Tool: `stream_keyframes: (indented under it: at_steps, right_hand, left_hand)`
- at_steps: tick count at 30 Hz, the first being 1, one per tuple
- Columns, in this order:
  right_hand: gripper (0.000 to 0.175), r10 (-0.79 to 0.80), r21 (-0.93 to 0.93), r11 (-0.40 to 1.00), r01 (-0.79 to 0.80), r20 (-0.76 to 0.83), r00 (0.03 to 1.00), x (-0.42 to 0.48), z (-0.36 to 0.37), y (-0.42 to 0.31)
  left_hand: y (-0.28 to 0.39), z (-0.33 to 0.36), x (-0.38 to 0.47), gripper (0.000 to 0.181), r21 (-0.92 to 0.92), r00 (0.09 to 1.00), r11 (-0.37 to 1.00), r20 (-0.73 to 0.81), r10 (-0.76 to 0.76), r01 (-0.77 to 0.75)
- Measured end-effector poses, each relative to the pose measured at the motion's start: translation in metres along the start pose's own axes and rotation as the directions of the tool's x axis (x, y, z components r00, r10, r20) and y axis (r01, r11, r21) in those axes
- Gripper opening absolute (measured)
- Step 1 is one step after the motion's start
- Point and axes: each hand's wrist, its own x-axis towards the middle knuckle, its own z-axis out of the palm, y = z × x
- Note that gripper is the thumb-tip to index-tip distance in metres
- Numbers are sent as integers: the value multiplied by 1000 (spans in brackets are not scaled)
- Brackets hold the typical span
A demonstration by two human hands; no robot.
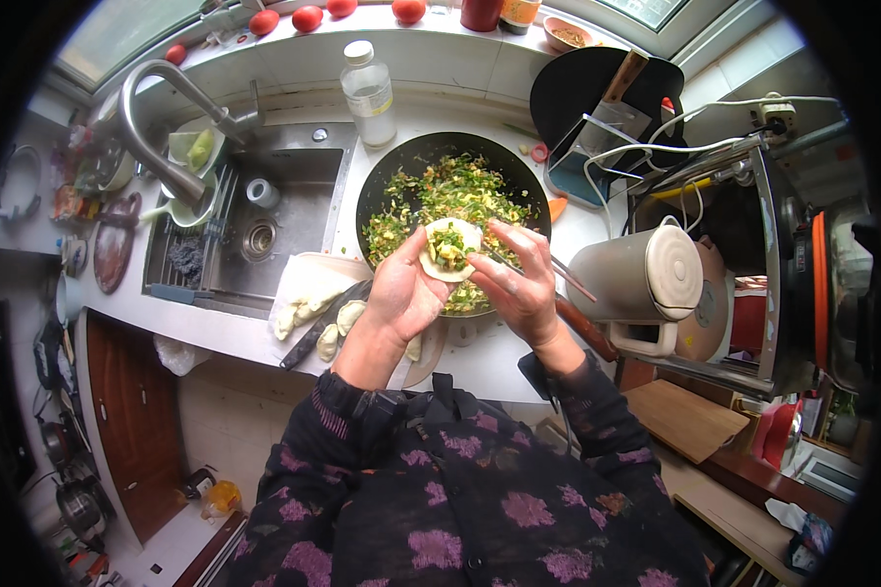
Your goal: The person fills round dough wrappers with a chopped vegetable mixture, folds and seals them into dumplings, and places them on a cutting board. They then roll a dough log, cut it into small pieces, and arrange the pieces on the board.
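Observation:
My left hand holds a round dough wrapper over the near part of the pan. Chopped green and yellow filling sits heaped in the middle of the wrapper, which is unfolded. At the wrapper's right edge is my right hand, fingers apart, one fingertip at or very near the dough. Chopsticks pass behind that hand; I cannot tell whether it touches them. Beneath both hands, a black wok contains more of the chopped filling. Folded dumplings lie on the counter left of my left wrist.
A steel sink with a curved faucet is at left. Behind the wok stands a plastic bottle. To the right are a knife rack, a beige lidded pitcher and the wok's wooden handle. Tomatoes line the windowsill.

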Motion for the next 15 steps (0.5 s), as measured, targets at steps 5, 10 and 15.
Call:
stream_keyframes:
  at_steps: [5,10,15]
  right_hand:
    - [30,-49,40,998,50,-29,998,8,-1,-4]
    - [27,-34,70,997,34,-4,999,14,-7,-12]
    - [24,-24,116,993,19,44,999,20,-17,-23]
  left_hand:
    - [-5,16,-10,46,185,992,982,-116,58,-35]
    - [-4,37,-29,44,435,996,899,-37,78,-54]
    - [-2,51,-45,42,587,998,807,41,42,-58]
